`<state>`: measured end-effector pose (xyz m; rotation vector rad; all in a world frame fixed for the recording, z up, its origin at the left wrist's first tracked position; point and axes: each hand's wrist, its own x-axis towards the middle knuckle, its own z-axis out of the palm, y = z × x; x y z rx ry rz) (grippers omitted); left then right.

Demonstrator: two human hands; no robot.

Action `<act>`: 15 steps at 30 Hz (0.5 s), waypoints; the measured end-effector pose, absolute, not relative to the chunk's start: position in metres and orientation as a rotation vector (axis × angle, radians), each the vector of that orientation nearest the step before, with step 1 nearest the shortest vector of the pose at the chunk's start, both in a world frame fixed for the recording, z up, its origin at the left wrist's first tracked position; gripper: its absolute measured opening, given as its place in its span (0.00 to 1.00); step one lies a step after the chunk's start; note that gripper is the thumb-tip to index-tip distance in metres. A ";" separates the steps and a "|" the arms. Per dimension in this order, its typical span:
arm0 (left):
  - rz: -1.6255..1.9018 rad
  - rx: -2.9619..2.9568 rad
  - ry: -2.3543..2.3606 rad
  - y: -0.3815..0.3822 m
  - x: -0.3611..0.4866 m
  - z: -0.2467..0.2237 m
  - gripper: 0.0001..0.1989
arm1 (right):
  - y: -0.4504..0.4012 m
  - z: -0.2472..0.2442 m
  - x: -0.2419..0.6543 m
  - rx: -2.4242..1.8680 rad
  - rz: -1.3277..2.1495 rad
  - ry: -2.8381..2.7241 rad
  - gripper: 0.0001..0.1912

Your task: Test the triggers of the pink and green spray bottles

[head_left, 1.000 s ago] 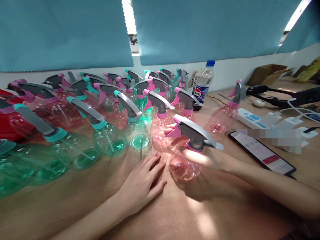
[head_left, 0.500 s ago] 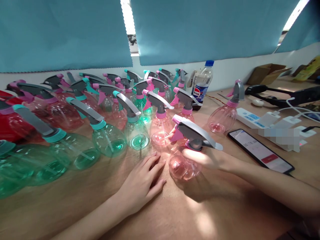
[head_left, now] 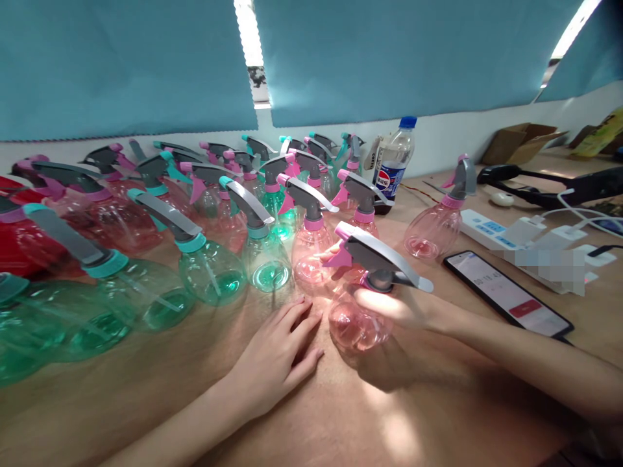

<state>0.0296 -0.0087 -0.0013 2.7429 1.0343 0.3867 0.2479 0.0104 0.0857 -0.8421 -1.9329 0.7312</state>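
My right hand (head_left: 389, 305) is closed around the neck of a clear pink spray bottle (head_left: 357, 324) with a grey and pink trigger head. A fingertip shows in front of the pink trigger (head_left: 339, 255); most of the other fingers are hidden behind the bottle. My left hand (head_left: 277, 353) lies flat on the tabletop, fingers apart and holding nothing, to the left of that bottle. Just beyond its fingertips stand a green spray bottle (head_left: 267, 266) and another pink spray bottle (head_left: 311, 250).
Several more green and pink spray bottles (head_left: 209, 275) crowd the left and back. A cola bottle (head_left: 392, 165) stands by the wall. On the right are a lone pink spray bottle (head_left: 433, 227), a phone (head_left: 509, 292), a power strip (head_left: 487, 230), black glasses (head_left: 530, 188) and a cardboard box (head_left: 518, 143).
The trigger under my right finger has swung outward, away from the bottle, and the fingertip has moved left with it. My left hand stays where it was.
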 end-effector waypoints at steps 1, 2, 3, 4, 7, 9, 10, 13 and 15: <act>0.384 2.743 1.036 -0.009 0.030 -0.001 0.21 | 0.010 0.085 0.248 -0.834 0.735 -1.933 0.11; 0.379 2.743 1.039 -0.009 0.030 -0.001 0.21 | 0.010 0.084 0.249 -0.826 0.733 -1.932 0.11; 0.374 2.744 1.041 -0.009 0.030 -0.001 0.21 | 0.011 0.083 0.249 -0.821 0.728 -1.933 0.10; 0.369 2.744 1.043 -0.009 0.030 -0.001 0.21 | 0.011 0.082 0.250 -0.820 0.719 -1.933 0.10; 0.364 2.741 1.045 -0.008 0.030 -0.002 0.21 | 0.013 0.073 0.253 -0.817 0.680 -1.947 0.09; 0.380 2.737 1.040 -0.008 0.030 -0.003 0.21 | 0.015 0.065 0.255 -0.825 0.647 -1.934 0.07; 0.392 2.737 1.036 -0.008 0.030 -0.003 0.21 | 0.015 0.061 0.256 -0.829 0.636 -1.918 0.05; 0.421 2.745 1.027 -0.007 0.030 -0.006 0.21 | 0.016 0.053 0.257 -0.835 0.645 -1.847 0.12; 0.437 2.755 1.026 -0.006 0.030 -0.008 0.21 | 0.015 0.052 0.257 -0.846 0.655 -1.816 0.22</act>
